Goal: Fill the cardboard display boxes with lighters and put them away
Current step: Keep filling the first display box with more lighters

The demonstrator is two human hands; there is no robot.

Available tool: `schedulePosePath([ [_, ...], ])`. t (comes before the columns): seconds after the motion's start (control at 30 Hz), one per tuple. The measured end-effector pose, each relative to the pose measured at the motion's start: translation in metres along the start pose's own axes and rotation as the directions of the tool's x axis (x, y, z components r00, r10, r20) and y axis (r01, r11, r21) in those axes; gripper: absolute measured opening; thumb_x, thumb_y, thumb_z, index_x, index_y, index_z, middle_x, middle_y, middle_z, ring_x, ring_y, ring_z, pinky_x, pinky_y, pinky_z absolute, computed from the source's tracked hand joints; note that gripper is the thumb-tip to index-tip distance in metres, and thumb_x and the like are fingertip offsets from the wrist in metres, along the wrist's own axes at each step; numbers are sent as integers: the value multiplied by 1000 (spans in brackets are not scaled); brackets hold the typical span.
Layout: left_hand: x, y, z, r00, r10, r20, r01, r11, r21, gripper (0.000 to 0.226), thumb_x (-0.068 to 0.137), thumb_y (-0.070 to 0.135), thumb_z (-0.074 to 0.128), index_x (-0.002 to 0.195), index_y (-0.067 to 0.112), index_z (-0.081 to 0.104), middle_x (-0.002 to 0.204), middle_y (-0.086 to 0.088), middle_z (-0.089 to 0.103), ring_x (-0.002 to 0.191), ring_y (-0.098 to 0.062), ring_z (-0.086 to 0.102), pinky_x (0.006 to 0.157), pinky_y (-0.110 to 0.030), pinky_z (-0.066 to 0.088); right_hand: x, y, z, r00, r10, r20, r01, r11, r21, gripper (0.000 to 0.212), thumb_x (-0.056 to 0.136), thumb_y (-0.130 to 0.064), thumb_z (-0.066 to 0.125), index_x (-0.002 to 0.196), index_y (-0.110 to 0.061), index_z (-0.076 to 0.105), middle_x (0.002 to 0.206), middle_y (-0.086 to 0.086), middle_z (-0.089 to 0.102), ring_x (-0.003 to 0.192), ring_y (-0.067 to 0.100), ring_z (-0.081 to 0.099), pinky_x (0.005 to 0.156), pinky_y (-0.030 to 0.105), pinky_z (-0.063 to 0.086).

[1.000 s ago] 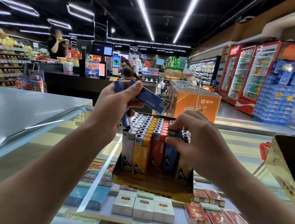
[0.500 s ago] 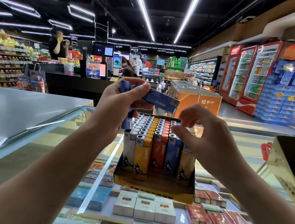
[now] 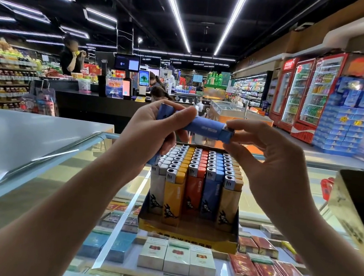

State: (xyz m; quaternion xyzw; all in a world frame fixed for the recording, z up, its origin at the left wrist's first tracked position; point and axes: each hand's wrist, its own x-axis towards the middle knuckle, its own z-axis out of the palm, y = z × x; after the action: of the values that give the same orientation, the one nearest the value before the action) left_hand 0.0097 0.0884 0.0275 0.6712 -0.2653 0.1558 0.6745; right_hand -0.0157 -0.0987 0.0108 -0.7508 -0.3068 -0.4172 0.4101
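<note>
Your left hand (image 3: 152,130) is gripping blue lighters (image 3: 202,127); your right hand (image 3: 265,156) is pinching one's metal end, just above the display box (image 3: 188,236), likely to slot it in.

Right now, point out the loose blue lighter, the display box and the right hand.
blue lighter (image 3: 202,128), head view, mid-body.
display box (image 3: 188,235), head view, yellow front wall.
right hand (image 3: 270,168), head view, palm.
</note>
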Motion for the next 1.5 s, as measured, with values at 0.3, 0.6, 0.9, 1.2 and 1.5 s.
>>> schedulePosePath([
  [0.3,-3,1,3,995,84,56,-94,977,194,30,73,39,58,83,11,58,50,6,56,38,0,43,38,-10,34,1,-5,-1,996,94,12,-93,958,270,13,77,-25,61,90,-30,59,75,-7,71,72,7,68,73,22,54],
  [0.6,-3,-3,5,972,172,163,-206,951,228,15,72,23,67,83,13,64,58,11,58,47,2,49,47,-5,37,5,-5,-6,967,237,94,-242,740,628,14,73,-20,58,86,-16,56,69,2,72,64,18,69,65,25,57],
  [0.9,3,-5,-1,987,152,-46,-139,968,210,18,95,12,41,86,9,56,53,7,55,44,-4,43,42,-14,35,4,-1,-8,977,204,67,-213,883,418,25,87,2,55,89,-22,51,76,23,58,64,17,57,64,31,52],
  [1.2,4,-8,0,979,188,-82,-156,940,302,34,98,16,33,70,12,50,64,0,55,57,-4,48,55,-9,39,-1,-2,-4,961,26,275,-51,995,84,30,79,-3,68,91,-30,67,84,-17,65,81,4,60,72,15,50],
  [1.5,0,-3,5,982,173,-72,-147,951,273,33,98,16,32,69,12,47,59,1,51,50,-3,44,49,-8,36,-4,-1,2,886,-4,463,56,993,-99,19,79,-7,70,94,-19,71,79,-21,54,82,2,53,72,17,42],
])
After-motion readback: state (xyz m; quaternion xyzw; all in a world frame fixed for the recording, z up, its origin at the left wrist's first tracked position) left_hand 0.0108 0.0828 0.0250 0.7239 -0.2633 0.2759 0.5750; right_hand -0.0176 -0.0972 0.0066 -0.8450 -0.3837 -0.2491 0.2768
